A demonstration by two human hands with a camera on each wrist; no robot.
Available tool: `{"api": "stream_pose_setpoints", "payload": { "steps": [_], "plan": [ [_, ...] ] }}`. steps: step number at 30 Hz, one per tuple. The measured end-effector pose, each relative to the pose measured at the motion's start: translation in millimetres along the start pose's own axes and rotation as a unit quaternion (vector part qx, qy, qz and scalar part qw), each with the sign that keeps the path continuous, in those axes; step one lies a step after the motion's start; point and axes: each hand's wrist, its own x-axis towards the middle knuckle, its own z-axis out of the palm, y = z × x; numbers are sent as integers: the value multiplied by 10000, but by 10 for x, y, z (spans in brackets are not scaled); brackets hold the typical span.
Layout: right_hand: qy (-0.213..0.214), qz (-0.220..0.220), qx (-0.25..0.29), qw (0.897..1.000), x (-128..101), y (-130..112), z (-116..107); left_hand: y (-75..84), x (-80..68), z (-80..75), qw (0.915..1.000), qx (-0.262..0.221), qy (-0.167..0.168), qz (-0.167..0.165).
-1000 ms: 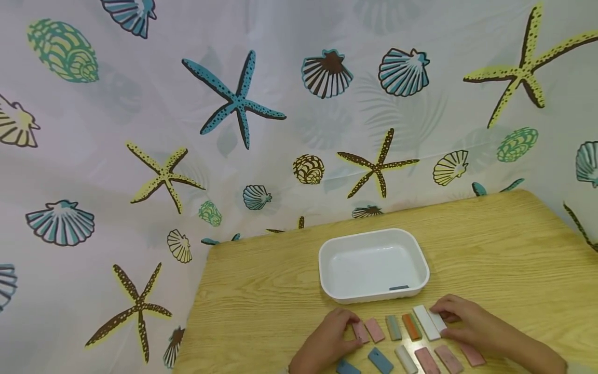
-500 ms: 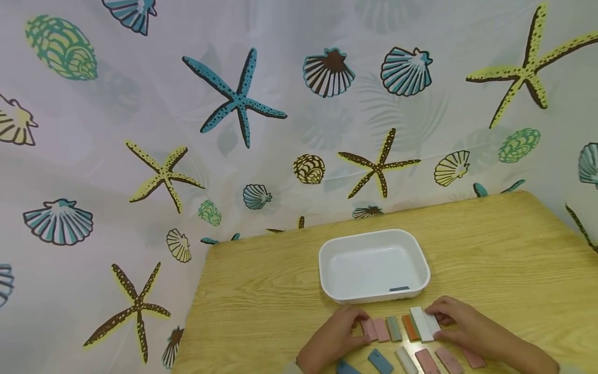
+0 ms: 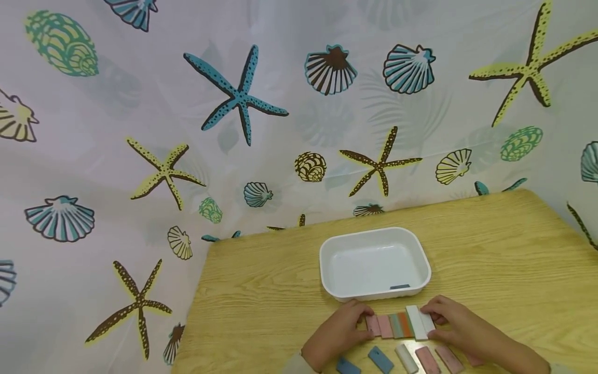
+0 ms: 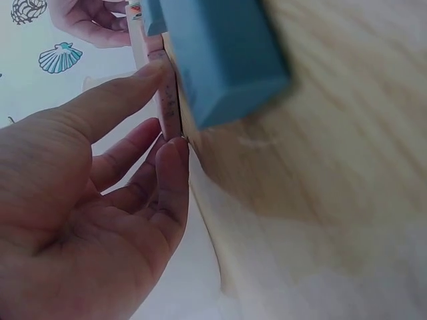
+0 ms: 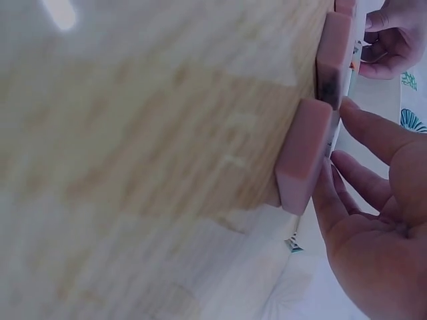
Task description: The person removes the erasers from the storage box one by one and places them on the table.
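Rectangular erasers stand side by side in a row in the head view. At its left end my left hand (image 3: 337, 332) pinches a pink eraser (image 3: 372, 325) between thumb and fingers, across its length. A second pink eraser (image 3: 385, 326), a green eraser (image 3: 396, 325), an orange eraser (image 3: 405, 324) and a long white eraser (image 3: 415, 322) follow. My right hand (image 3: 462, 327) pinches a shorter white eraser (image 3: 427, 321) at the right end. The left wrist view shows dark specks on the held pink eraser (image 4: 169, 100). Pink erasers largely hide the white one in the right wrist view.
Behind the row stands a white plastic tub (image 3: 374, 296) with a dark flat piece (image 3: 399, 286) inside. Nearer me lie two blue erasers (image 3: 380, 359), a white eraser (image 3: 406, 358) and several pink erasers (image 3: 449, 359). A patterned curtain (image 3: 280, 156) hangs behind the wooden table (image 3: 261, 291).
My left hand has slid the pink erasers rightward and my right hand has moved the white ones slightly left. Gaps in the row have closed, and the green and orange erasers now touch.
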Motion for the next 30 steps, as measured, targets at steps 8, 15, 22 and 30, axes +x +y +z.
{"api": "stream_pose_setpoints", "payload": {
  "steps": [8, 15, 22, 30],
  "plan": [
    [-29, 103, 2, 9999, 48, 5, -21, 27, 24, -29, 9998, 190, 60, -12],
    [140, -46, -161, 9998, 53, 30, -26, 40, 18, -33, 9976, 642, 210, 118],
    [642, -557, -794, 9932, -56, 36, -87, -20, -201, -52, 9943, 552, 595, -690],
    [16, 28, -482, 9988, -342, 130, -260, -204, -598, -45, 9926, 155, 286, -1174]
  ]
}}
